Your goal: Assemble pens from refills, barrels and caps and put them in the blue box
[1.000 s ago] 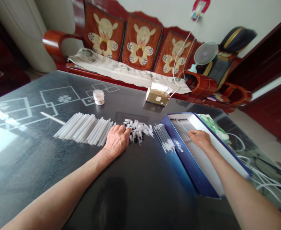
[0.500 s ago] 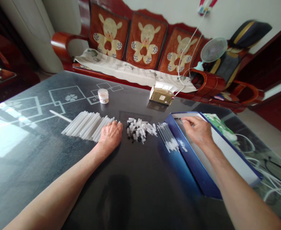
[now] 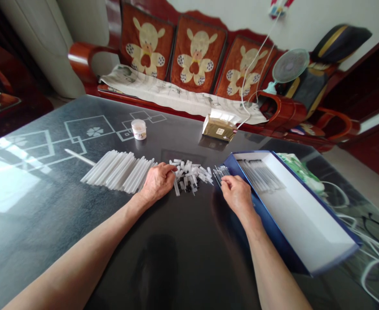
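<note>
My left hand [image 3: 159,181] is closed at the left edge of a pile of small white and black pen caps [image 3: 192,174]. Below its fingertips a short translucent white tube [image 3: 177,187] shows, apparently pinched in them. Left of this hand, translucent white pen barrels [image 3: 116,170] lie side by side in a row. My right hand [image 3: 237,193] has its thumb and fingers pinched together at the thin pen refills [image 3: 220,171], hiding their near ends. It is just left of a blue box [image 3: 309,206], where slim grey-clear pens [image 3: 262,174] lie at the far end.
A small white tub [image 3: 139,130] and a tissue box [image 3: 219,125] stand toward the far side of the dark table [image 3: 189,258]. Right of the blue box are a green packet [image 3: 301,172] and white cables [image 3: 370,262]. A wooden sofa [image 3: 89,54] stands behind.
My right hand has moved left, out of the blue box, to the refills. My left hand has shifted right from the barrels to the caps, and a white tube now shows at its fingertips.
</note>
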`<control>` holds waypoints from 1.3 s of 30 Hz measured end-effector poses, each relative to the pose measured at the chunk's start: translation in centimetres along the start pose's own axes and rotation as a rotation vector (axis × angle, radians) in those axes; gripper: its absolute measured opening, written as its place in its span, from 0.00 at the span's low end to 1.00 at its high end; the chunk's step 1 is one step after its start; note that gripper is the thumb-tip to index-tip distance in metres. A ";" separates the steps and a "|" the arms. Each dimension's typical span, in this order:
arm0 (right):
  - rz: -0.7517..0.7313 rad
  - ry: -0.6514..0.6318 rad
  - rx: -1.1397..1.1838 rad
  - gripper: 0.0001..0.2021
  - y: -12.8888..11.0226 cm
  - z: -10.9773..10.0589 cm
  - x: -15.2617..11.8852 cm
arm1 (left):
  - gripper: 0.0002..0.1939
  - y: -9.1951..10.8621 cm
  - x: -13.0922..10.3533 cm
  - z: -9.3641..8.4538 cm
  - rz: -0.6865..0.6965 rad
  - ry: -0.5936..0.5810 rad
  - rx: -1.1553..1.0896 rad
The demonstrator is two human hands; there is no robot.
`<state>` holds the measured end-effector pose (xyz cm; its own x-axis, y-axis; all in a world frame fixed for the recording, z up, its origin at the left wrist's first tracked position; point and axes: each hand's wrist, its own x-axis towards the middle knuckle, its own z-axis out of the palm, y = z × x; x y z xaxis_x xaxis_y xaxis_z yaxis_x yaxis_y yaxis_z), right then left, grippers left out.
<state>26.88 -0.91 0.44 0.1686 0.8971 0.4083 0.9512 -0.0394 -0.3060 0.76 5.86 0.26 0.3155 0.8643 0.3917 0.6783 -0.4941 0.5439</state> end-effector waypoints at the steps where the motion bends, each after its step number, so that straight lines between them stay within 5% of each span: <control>1: 0.014 -0.050 -0.054 0.09 -0.1 -0.1 -0.1 | 0.16 0.0 0.0 0.1 0.014 0.010 -0.036; 8: 0.176 -0.229 -0.282 0.10 -2.0 -0.5 -0.1 | 0.18 -0.4 -0.6 1.3 0.161 -0.055 -0.005; 12: 0.236 -0.293 -0.288 0.12 -2.3 -0.4 0.1 | 0.11 -0.5 -0.7 1.2 0.254 -0.112 0.098; 17: 0.225 -0.238 -0.226 0.10 -2.1 -0.7 0.4 | 0.11 0.0 -0.8 0.6 0.410 -0.061 0.211; 21: 0.271 -0.113 0.246 0.09 -1.5 -0.7 0.7 | 0.09 0.0 -1.1 1.1 0.487 -0.031 0.131; 28: 0.455 -0.196 1.410 0.15 -3.2 0.2 0.3 | 0.23 0.1 -1.5 1.2 0.493 -0.088 0.029; 39: 0.451 -0.032 1.551 0.12 -4.5 0.6 0.2 | 0.17 0.1 -1.1 1.0 0.369 -0.075 0.229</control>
<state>22.47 -0.35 1.39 0.3235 0.9455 0.0380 -0.3387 0.1531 -0.9283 1.16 4.92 -0.89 0.6058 0.6422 0.4697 0.6381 -0.7448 0.1952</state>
